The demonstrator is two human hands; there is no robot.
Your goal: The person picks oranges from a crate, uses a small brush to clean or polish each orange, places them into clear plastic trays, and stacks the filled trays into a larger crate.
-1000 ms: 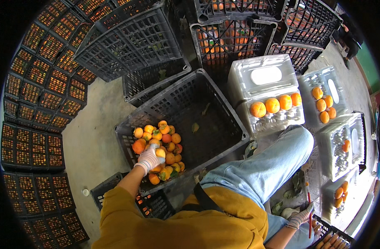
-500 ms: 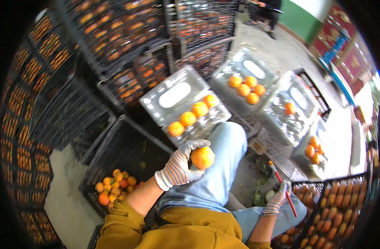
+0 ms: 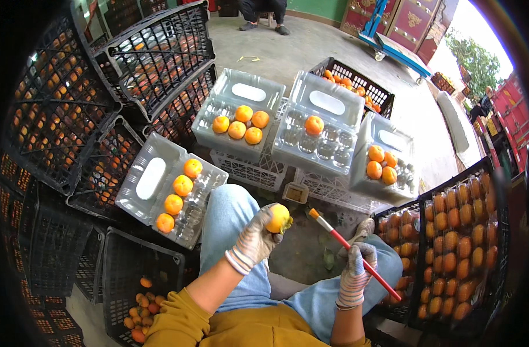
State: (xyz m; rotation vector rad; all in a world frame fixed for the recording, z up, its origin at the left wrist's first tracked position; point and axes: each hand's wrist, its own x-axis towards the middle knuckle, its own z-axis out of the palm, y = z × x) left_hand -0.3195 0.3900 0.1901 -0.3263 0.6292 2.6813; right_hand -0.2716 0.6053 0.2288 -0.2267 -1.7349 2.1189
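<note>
My left hand (image 3: 255, 240), in a striped knit glove, is closed round an orange persimmon (image 3: 279, 218). The fruit's green leafy calyx points to the right. In my right hand (image 3: 355, 272), gloved alike, is a paintbrush (image 3: 382, 281) with a red handle, its bristle end up and toward the persimmon but apart from it. Past my left knee lies an open clear plastic tray (image 3: 203, 199) with a row of persimmons. Further off stand a second clear tray (image 3: 215, 136), a third holding one persimmon (image 3: 314, 125), and a fourth (image 3: 365, 182) with several.
A black crate (image 3: 117, 254) with loose persimmons stands at my left. Tall stacks of black crates (image 3: 50, 115) rise behind it. On my right is a crate of packed fruit (image 3: 458, 243). White crates (image 3: 247, 173) support the trays. A seated person (image 3: 262, 8) and a blue cart (image 3: 391, 49) are far off.
The view has swung to the right. The persimmon is now turned so its green calyx shows, and the brush has been raised closer to it. Both hands keep their hold.
</note>
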